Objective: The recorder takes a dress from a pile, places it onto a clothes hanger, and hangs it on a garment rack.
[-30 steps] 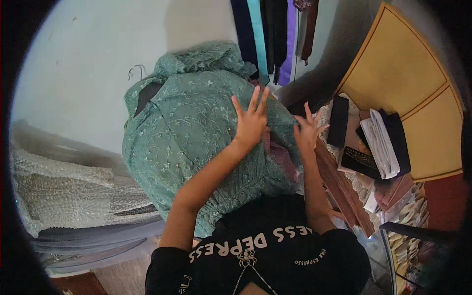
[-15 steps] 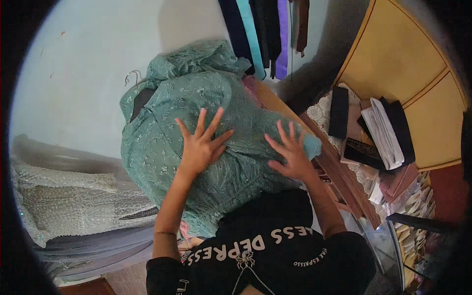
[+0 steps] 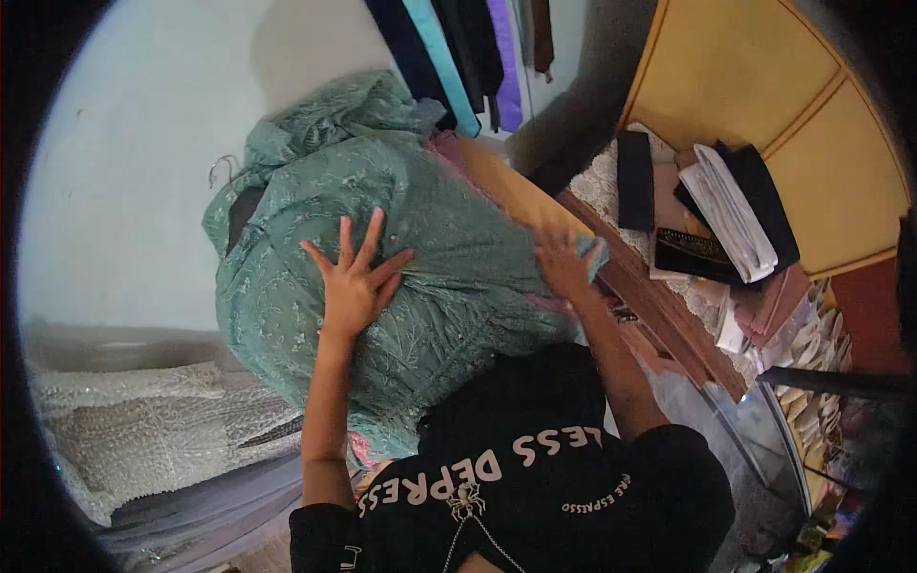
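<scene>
A sage-green lace garment (image 3: 287, 220) with floral embroidery lies spread before me on a table. A hanger hook (image 3: 223, 170) pokes out of its far left side. My left hand (image 3: 353, 286) rests flat on the garment's middle, its fingers spread. At the garment's narrowing right end, which looks like a sleeve, my right hand (image 3: 564, 263) presses on the lace. Its fingers are blurred but appear apart. A small tip of green fabric shows beyond that hand. The near part of the garment is hidden by my black shirt.
Dark, turquoise and purple fabric strips (image 3: 441, 62) hang at the back. Right of the wooden table edge (image 3: 659, 286) lies a folded white cloth (image 3: 734, 215) among black and pink cloths. Beaded pale fabric (image 3: 143, 420) drapes at the left. A yellow panel (image 3: 735, 76) stands far right.
My right hand has moved over the garment's right end, where the lace now lies straighter and flatter. My left hand stays spread on the middle. The whole view has shifted slightly.
</scene>
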A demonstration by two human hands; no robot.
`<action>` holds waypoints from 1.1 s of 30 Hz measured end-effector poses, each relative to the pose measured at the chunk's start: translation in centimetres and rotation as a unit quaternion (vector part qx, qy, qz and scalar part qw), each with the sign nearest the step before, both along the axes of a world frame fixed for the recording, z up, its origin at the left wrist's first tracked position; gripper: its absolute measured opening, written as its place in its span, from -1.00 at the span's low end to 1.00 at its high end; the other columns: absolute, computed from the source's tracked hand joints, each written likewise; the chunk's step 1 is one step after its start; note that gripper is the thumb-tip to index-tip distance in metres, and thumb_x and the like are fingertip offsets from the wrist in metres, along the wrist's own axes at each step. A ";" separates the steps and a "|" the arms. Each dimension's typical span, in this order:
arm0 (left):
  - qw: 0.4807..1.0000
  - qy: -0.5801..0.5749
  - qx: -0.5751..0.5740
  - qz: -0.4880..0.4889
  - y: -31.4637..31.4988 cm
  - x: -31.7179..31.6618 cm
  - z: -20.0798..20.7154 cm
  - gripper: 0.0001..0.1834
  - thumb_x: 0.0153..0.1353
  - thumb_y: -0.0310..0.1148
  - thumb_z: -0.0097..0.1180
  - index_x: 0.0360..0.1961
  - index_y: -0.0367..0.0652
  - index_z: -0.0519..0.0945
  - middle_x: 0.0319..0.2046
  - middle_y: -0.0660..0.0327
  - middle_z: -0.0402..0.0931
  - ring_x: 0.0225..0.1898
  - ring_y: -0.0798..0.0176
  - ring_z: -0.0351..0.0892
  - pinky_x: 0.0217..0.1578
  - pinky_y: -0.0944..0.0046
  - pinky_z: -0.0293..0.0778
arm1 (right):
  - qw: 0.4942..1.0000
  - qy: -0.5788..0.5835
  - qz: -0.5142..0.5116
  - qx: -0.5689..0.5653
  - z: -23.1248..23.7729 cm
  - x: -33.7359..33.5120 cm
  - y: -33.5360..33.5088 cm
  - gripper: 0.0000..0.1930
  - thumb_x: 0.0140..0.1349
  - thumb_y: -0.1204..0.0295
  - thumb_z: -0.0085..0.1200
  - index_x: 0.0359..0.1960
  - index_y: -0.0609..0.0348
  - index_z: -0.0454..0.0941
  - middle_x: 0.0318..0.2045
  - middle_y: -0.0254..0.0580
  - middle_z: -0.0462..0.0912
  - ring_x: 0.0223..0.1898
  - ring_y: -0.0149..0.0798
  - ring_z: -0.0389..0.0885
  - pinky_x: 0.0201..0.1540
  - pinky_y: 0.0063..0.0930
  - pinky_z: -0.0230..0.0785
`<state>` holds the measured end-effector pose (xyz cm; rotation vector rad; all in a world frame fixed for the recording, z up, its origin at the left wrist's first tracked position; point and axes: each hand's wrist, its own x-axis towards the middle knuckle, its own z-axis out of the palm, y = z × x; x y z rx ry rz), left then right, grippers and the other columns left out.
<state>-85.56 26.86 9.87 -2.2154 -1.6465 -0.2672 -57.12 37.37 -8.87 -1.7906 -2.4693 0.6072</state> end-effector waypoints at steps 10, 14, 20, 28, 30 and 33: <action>1.000 -0.022 0.008 0.006 0.3 -0.6 -0.3 -0.67 0.00 -0.20 0.12 -0.14 0.39 0.58 0.29 0.28 0.01 0.33 -0.09 -0.23 0.07 -0.46 -0.65 | 0.970 0.141 0.166 0.107 2.4 1.8 -3.3 -0.49 0.30 0.05 -0.35 0.28 -0.27 0.04 0.34 -0.24 -0.23 0.32 0.18 -0.38 0.16 0.37 -0.59; 1.000 -0.007 0.005 0.006 0.3 -0.5 -0.3 -0.64 0.00 -0.20 0.12 -0.11 0.41 0.56 0.29 0.28 -0.01 0.34 -0.08 -0.26 0.06 -0.48 -0.62 | 0.984 0.027 -0.173 0.040 -2.7 5.3 -3.9 -0.50 0.30 0.02 -0.41 0.28 -0.37 0.00 0.35 -0.32 -0.28 0.31 0.22 -0.44 0.10 0.47 -0.65; 1.000 -0.007 0.007 0.007 -0.1 -0.9 -0.3 -0.63 -0.01 -0.19 0.13 -0.11 0.43 0.55 0.30 0.26 -0.04 0.33 -0.10 -0.26 0.05 -0.52 -0.57 | 0.935 0.233 -0.102 0.245 -2.1 4.5 -3.4 -0.42 0.28 -0.03 -0.38 0.29 -0.14 0.00 0.33 -0.03 -0.29 0.32 0.21 -0.40 0.18 0.31 -0.61; 0.992 0.022 0.008 0.125 -1.5 -0.5 0.0 -0.53 0.12 0.08 -0.07 0.11 0.47 0.34 0.32 0.27 -0.09 0.33 -0.02 -0.21 0.06 -0.46 -0.65 | 0.904 0.076 -0.329 0.261 -5.4 6.4 3.0 -0.46 0.29 -0.04 -0.41 0.28 -0.30 0.00 0.32 0.04 -0.28 0.30 0.28 -0.45 0.05 0.53 -0.60; 0.983 0.030 0.020 0.178 -3.2 -1.7 -0.4 -0.45 0.10 0.13 -0.09 0.17 0.44 0.27 0.31 0.27 -0.08 0.33 0.00 -0.20 0.06 -0.42 -0.73 | 0.912 0.156 -0.264 0.273 -0.8 4.2 4.0 -0.47 0.31 -0.02 -0.48 0.30 -0.27 -0.03 0.33 -0.01 -0.25 0.30 0.29 -0.46 0.07 0.50 -0.59; 0.971 0.006 0.034 0.237 -5.1 -2.7 -0.4 -0.44 0.10 0.13 -0.09 0.17 0.43 0.27 0.31 0.27 -0.05 0.33 0.01 -0.19 0.07 -0.39 -0.76 | 0.894 0.326 -0.090 0.293 6.8 -1.6 4.1 -0.49 0.32 0.04 -0.46 0.29 -0.22 0.00 0.33 -0.02 -0.25 0.30 0.27 -0.46 0.16 0.30 -0.61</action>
